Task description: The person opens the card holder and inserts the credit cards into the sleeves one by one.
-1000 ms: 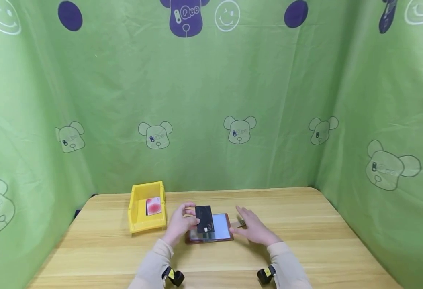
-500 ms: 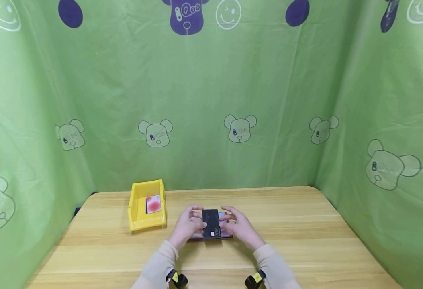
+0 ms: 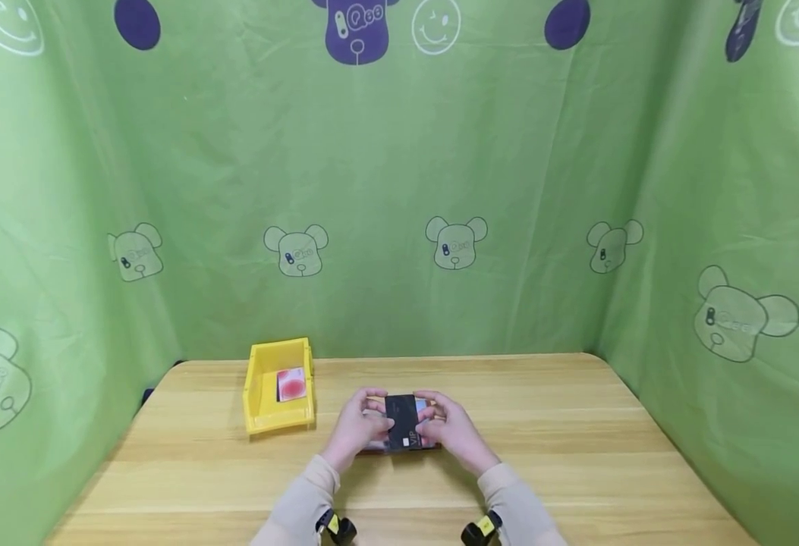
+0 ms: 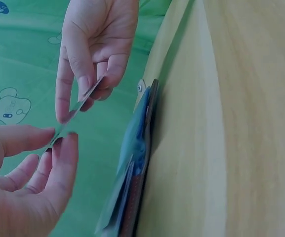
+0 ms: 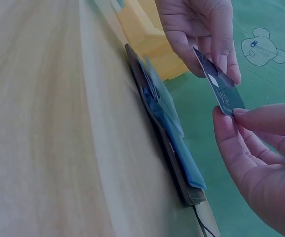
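Both hands hold a black card (image 3: 401, 422) marked "VIP", with a small pale square near one end, raised above an open card holder. My left hand (image 3: 357, 428) pinches its left edge between thumb and fingers. On the opposite edge, my right hand (image 3: 455, 432) pinches it the same way, as the right wrist view shows with the card (image 5: 220, 86) tilted. Beneath lies the card holder (image 5: 164, 131), with a brown cover and clear bluish plastic sleeves standing partly up. From the head view, the hands and card hide most of it.
A yellow bin (image 3: 257, 406) stands left of the hands on the wooden table (image 3: 577, 447), with a pink-and-white card (image 3: 291, 384) inside. A green curtain (image 3: 385, 311) printed with bear figures surrounds the back and sides. A snap fastener (image 4: 141, 87) shows at the holder's end.
My right hand has moved left from beside the card holder and now grips the card's right edge. My left hand has shifted the card slightly right. Little differs over the last half second.
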A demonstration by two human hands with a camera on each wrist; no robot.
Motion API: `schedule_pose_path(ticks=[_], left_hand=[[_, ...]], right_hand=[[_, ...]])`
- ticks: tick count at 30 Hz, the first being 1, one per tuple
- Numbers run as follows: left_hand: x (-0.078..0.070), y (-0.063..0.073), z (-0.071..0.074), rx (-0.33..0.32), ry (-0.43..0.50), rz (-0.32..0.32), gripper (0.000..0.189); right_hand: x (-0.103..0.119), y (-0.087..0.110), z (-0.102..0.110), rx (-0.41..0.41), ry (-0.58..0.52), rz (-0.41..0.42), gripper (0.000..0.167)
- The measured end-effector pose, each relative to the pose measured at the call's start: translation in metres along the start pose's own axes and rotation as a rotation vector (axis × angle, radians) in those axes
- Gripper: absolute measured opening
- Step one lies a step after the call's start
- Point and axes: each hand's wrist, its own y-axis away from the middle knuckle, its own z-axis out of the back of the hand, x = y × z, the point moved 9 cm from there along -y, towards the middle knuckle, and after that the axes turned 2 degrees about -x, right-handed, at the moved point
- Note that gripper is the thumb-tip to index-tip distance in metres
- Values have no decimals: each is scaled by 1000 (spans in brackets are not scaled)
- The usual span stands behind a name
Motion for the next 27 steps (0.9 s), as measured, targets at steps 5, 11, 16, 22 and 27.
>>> schedule_pose_path(ticks=[5, 11, 16, 22, 27], left_hand=[[-15, -1, 15, -50, -128, -73, 44], [-27, -3, 38, -82, -393, -148, 39], [-22, -2, 41, 44, -615, -158, 58], [-8, 9, 30, 274, -938, -197, 83], [3, 14, 28, 328, -1043, -153, 90]], right_hand=[[4, -1, 8, -26, -33, -5, 67], [6, -2, 24, -95, -57, -32, 68], [5, -4, 37, -155, -64, -35, 66], [4, -4, 46, -189, -82, -40, 65], [5, -4, 48, -192, -91, -43, 65]])
